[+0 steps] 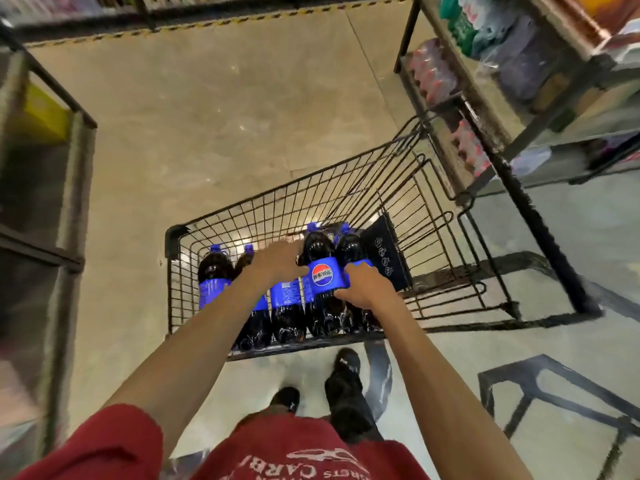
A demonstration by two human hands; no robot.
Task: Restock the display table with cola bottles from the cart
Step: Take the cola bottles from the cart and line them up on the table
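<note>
1. Cola bottles [285,296] sit in the cart [172,237] directly ahead of us and below. We count five side by side, blue caps at the far end and bases by the near wall (lying flat or leaning, we cannot tell).
2. Key relation: the long axes run straight away from us, roughly in line with both forearms. The hands therefore meet a bottle at its two flanks, not at its ends.
3. Target: the logo bottle [321,276], fourth from the left, sits between the two hands.
4. Left hand [277,261]: it holds the left flank near the shoulder, thumb at the label edge and fingers running down beside it (the tips are blurred).
5. Right hand [365,289]: its fingers are curled over the right side of the label, gripping it. This hand is the nearer to us; the left reaches further along the bottle.
6. In the way: the neighbour bottle [349,249] touches on the right, with a dark panel [384,254] just beyond it. The wire wall stands ahead of the caps. We judge the lift must go up and back toward us.
7. Around: a shelving rack [502,98] with shrink-wrapped packs [433,74] stands near the cart's far right corner, and a dark metal frame [554,393] is at lower right. We cannot pick out the display table.
</note>
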